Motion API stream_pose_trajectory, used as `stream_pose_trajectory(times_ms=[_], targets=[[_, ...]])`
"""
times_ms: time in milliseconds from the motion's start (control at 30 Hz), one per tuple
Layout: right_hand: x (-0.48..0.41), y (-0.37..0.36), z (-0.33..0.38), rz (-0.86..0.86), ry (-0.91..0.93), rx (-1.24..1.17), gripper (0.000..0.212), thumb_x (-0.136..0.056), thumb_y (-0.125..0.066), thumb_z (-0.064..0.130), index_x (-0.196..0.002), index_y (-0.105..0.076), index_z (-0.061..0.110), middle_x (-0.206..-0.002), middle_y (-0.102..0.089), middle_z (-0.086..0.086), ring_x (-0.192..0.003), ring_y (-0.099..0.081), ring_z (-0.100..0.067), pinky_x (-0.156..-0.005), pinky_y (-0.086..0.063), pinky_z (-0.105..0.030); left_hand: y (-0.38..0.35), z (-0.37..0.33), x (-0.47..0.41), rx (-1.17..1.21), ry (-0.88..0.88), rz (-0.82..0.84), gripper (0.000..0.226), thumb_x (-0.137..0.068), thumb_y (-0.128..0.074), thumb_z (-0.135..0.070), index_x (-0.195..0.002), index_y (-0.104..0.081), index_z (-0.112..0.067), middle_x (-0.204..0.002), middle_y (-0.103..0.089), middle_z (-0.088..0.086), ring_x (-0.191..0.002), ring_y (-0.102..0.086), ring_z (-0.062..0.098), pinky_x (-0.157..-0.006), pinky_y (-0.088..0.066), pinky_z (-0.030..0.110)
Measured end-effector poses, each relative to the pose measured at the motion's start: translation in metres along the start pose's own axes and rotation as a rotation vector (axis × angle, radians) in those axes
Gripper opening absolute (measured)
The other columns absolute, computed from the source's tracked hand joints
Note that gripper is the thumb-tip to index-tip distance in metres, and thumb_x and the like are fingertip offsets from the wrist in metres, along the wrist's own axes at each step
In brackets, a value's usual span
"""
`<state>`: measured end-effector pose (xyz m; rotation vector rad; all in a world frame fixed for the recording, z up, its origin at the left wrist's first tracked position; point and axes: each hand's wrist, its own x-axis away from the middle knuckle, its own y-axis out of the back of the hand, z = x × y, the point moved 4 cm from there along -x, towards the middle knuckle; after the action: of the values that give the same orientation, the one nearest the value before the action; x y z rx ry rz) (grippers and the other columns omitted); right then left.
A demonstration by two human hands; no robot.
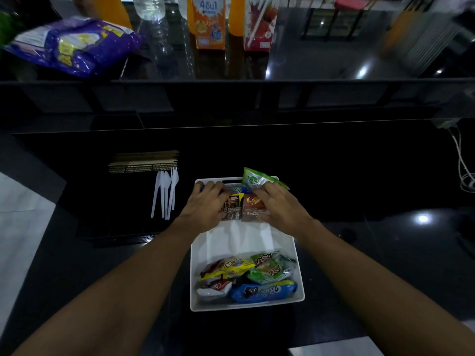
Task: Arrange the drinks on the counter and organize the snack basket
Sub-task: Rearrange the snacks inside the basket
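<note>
- One white rectangular plastic basket (198, 253) sits on the dark glossy lower counter (359, 265), directly below the camera; its middle floor is bare white.
- Near end of basket: loose pile of packets, among them a blue cookie packet (264, 291), a yellow snack packet (231, 265) and green crinkly wrappers (270, 272).
- Far end: small packs stood in a row, a yellow-and-black pack (235, 205) touching a brown chocolate pack (254, 206).
- Left hand (205, 201) lies palm-down over the row's left side, fingers curled over the pack tops; whether it actually grips one cannot be told.
- Right hand (280, 204) pinches a green foil sachet (259, 179) at the basket's far right corner; sachet tilts up over the rim.
- Packs behind the fingers are mostly hidden; only a blue sliver shows between the hands.
- Left of basket, well apart: white plastic forks and spoons (165, 194) hanging from a wire rack (144, 164) that holds wooden sticks.
- Raised upper counter (308, 60), reflective: orange drink carton (209, 21) beside a red chocolate-milk carton (259, 24), both cut off at the frame top; clear water bottle (149, 7) and an orange bottle (236, 19) only partly visible.
- Purple-blue snack bag (77, 46) lies at far left, motion-blurred, print unreadable.
- Right background blurred; white cables (462, 165) at the edge.
</note>
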<state>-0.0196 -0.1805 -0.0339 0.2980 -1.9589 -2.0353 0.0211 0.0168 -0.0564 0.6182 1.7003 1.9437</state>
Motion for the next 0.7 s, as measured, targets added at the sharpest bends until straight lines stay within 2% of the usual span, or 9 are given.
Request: stream_pose_trajectory(times_ms=[100,200,267,333,400,500,533,633,700], targets=[[0.009,0.006,0.003,-0.123,0.015,-0.064,0.074,-0.083,-0.077,0.037,-0.145,-0.048,0.008,-0.134,-0.053,-0.013,-0.125,-0.05,-0.031,-0.104,-0.044,-0.039,0.008,-0.005,0.007,0.006,-0.002,-0.045,0.076,-0.077,-0.07,-0.04,-0.144,-0.039,-0.02,-0.129,-0.048,0.004,-0.116,-0.046,0.029,-0.094,-0.031,0.043],[0.017,0.018,0.011,-0.341,0.161,-0.063,0.039,-0.087,-0.072,0.018,-0.122,-0.066,0.003,-0.114,-0.063,-0.015,-0.105,-0.06,-0.033,-0.087,-0.053,-0.041,0.018,-0.012,0.018,-0.005,-0.009,-0.173,0.061,-0.072,-0.074,-0.021,-0.128,-0.05,-0.018,-0.11,-0.051,0.004,-0.098,-0.049,0.028,-0.079,-0.035,0.04],[0.025,0.023,0.019,-0.375,0.272,-0.083,0.021,-0.087,-0.066,0.012,-0.105,-0.072,0.004,-0.101,-0.066,-0.013,-0.094,-0.063,-0.03,-0.079,-0.054,-0.04,0.019,-0.02,0.027,0.01,-0.075,-0.255,0.043,-0.076,-0.069,-0.011,-0.115,-0.054,-0.017,-0.101,-0.051,0.003,-0.088,-0.048,0.027,-0.073,-0.035,0.038],[0.031,0.024,0.025,-0.222,0.275,-0.147,0.02,-0.083,-0.063,0.015,-0.098,-0.075,0.011,-0.097,-0.07,-0.005,-0.088,-0.065,-0.024,-0.079,-0.056,-0.035,0.016,-0.03,0.038,0.083,-0.198,-0.27,0.024,-0.084,-0.064,-0.011,-0.107,-0.058,-0.018,-0.096,-0.055,0.002,-0.084,-0.05,0.024,-0.072,-0.037,0.037],[0.037,0.014,0.026,0.134,0.152,-0.259,0.024,-0.079,-0.063,0.021,-0.099,-0.076,0.018,-0.092,-0.07,0.001,-0.082,-0.064,-0.017,-0.074,-0.055,-0.029,0.012,-0.038,0.051,0.273,-0.304,-0.183,0.016,-0.097,-0.054,-0.028,-0.106,-0.062,-0.019,-0.098,-0.062,0.0,-0.087,-0.056,0.019,-0.077,-0.041,0.034],[0.056,-0.01,0.024,0.572,0.03,-0.341,0.037,-0.078,-0.077,0.032,-0.113,-0.073,0.021,-0.098,-0.069,0.005,-0.086,-0.061,-0.011,-0.065,-0.045,-0.016,0.004,-0.038,0.069,0.537,-0.221,0.139,0.051,-0.092,-0.034,-0.072,-0.119,-0.058,-0.036,-0.106,-0.062,-0.014,-0.093,-0.054,0.006,-0.081,-0.043,0.027],[0.063,-0.016,0.024,0.626,0.015,-0.321,0.045,-0.076,-0.08,0.038,-0.118,-0.071,0.023,-0.103,-0.067,0.006,-0.092,-0.059,-0.011,-0.067,-0.044,-0.017,-0.001,-0.038,0.074,0.572,-0.19,0.231,0.06,-0.084,-0.034,-0.082,-0.122,-0.055,-0.041,-0.108,-0.06,-0.018,-0.094,-0.053,0.002,-0.081,-0.044,0.026],[0.076,-0.03,0.025,0.644,-0.001,-0.207,0.071,-0.071,-0.081,0.055,-0.133,-0.061,0.027,-0.122,-0.058,0.003,-0.113,-0.052,-0.017,-0.091,-0.049,-0.033,-0.009,-0.039,0.084,0.592,-0.136,0.42,0.079,-0.065,-0.041,-0.095,-0.128,-0.047,-0.047,-0.114,-0.058,-0.021,-0.101,-0.054,0.004,-0.085,-0.048,0.03],[0.079,-0.036,0.026,0.612,-0.003,-0.172,0.074,-0.074,-0.077,0.06,-0.136,-0.058,0.025,-0.128,-0.057,0.001,-0.118,-0.052,-0.02,-0.096,-0.049,-0.039,-0.013,-0.039,0.086,0.573,-0.105,0.5,0.088,-0.06,-0.044,-0.097,-0.133,-0.04,-0.048,-0.121,-0.059,-0.019,-0.104,-0.057,0.008,-0.088,-0.049,0.033]])
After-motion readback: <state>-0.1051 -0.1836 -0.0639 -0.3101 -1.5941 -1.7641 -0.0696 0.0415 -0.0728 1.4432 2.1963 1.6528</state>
